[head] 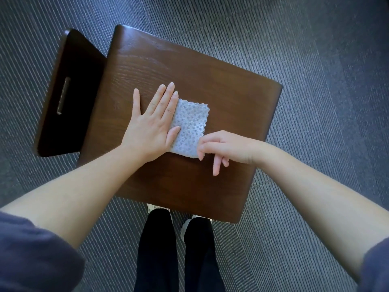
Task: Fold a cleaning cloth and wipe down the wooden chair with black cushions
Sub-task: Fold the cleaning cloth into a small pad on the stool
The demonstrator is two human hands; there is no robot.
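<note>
A small pale grey dotted cleaning cloth (190,125), folded into a rectangle, lies on the dark brown wooden seat (221,85) of the chair. My left hand (151,123) lies flat with straight fingers, pressing the cloth's left edge down. My right hand (225,147) pinches the cloth's near right corner between thumb and forefinger, with the other fingers pointing down toward me. The chair's backrest (69,95), dark with a slot handle, stands at the left.
Grey ribbed carpet tiles (315,49) surround the chair on all sides. My legs in black trousers (179,249) and light shoes stand right at the seat's near edge.
</note>
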